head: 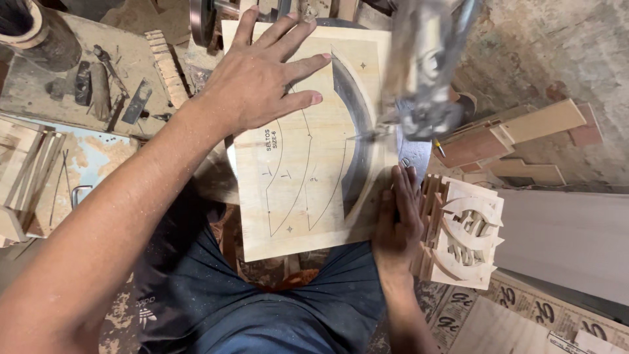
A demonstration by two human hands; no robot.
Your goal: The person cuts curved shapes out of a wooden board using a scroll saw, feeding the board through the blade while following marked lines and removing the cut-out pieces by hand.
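Note:
A pale wooden board marked with curved pencil outlines lies flat on a saw table. My left hand presses down on its far left part, fingers spread. My right hand rests flat against the board's near right edge, fingers together. A curved cut runs through the right side of the board, leaving a dark arc-shaped gap. The saw's blurred metal head hangs over the board's right edge, its blade meeting the wood at the cut.
A stack of cut curved wooden pieces stands just right of my right hand. Wooden offcuts lie at the right. Hand tools rest on a dusty bench at upper left. Wooden frames sit at the left edge.

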